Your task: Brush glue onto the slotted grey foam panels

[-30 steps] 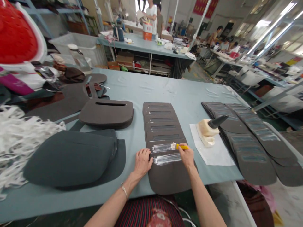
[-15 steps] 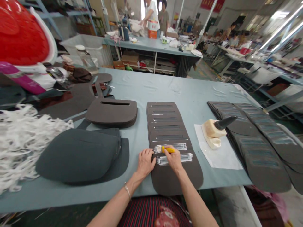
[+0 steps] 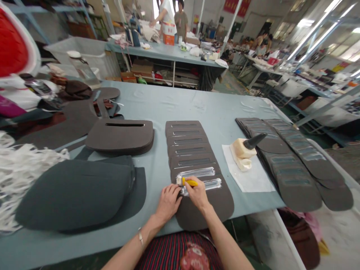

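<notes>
My right hand (image 3: 197, 192) is closed around a small brush (image 3: 190, 182) with a yellow handle. Its pale bristles touch the left end of the white-smeared strips on the front dark panel (image 3: 204, 213). Flat beside them lies my left hand (image 3: 168, 202), fingers stretched out, the tips on that panel's left edge. Behind it, several overlapping panels (image 3: 187, 137) are fanned out, each showing a slot-like rectangle. To the right, a cream-coloured, glue-crusted bottle (image 3: 242, 149) with a black conical nozzle stands on a white sheet (image 3: 260, 182).
Slotted dark pieces (image 3: 120, 135) are stacked at left, near large dark-green pieces (image 3: 78, 195) and tangled white strips (image 3: 36, 168). More smeared panels (image 3: 299, 183) overlap at right. A clear jar (image 3: 84, 71) stands at back left. People work at tables beyond.
The view has swung right, so everything sits farther left. The brush has moved slightly toward me, from the upper white strip to the lower one's left end. My left hand stays at the panel's edge.
</notes>
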The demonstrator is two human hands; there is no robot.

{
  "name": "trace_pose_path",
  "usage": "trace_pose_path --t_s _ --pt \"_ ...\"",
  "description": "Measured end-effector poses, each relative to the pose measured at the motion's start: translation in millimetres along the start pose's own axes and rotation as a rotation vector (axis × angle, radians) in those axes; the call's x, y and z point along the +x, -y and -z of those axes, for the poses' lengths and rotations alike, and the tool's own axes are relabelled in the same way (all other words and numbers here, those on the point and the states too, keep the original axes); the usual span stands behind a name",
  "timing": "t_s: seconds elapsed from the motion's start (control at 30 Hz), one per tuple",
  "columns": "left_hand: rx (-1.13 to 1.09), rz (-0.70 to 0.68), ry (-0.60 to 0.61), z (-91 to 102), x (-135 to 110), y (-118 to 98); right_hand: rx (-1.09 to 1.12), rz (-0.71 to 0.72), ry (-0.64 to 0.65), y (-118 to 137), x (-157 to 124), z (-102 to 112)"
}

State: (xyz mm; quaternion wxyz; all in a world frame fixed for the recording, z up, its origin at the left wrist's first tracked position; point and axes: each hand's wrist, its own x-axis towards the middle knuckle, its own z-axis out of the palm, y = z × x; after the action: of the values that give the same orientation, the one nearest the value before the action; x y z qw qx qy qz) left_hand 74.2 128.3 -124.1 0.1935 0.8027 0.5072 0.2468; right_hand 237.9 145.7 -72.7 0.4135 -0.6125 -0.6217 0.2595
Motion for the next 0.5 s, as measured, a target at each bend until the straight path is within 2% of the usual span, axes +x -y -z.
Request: trace_pose_path --t_s 0.07,0.1,0.17,0.23,0.33,0.4,0.5 --pt "0.039 -0.035 0.038 -2.5 -6 0 -0.034 0.023 0.049 -3 -3 -6" --pt "0.055 -0.031 0.038 -3.8 -8 0 -0.068 0.009 0.042 -12 -3 0" --pt "0.074 -0.017 0.029 -5.7 -9 1 -0.148 -0.055 -0.019 -38 2 28" --pt "0.081 -0.009 0.021 -6.8 -9 1 -0.236 -0.151 -0.137 -66 9 65" --pt "0.082 -0.005 0.022 -7.3 -8 0 -0.364 -0.265 -0.299 -92 17 105" --pt "0.080 -0.004 0.022 -7.5 -8 0 -0.383 -0.243 -0.291 -96 17 114" --pt "0.075 0.007 0.026 -7.3 -8 0 -0.349 -0.217 -0.231 -95 11 114"
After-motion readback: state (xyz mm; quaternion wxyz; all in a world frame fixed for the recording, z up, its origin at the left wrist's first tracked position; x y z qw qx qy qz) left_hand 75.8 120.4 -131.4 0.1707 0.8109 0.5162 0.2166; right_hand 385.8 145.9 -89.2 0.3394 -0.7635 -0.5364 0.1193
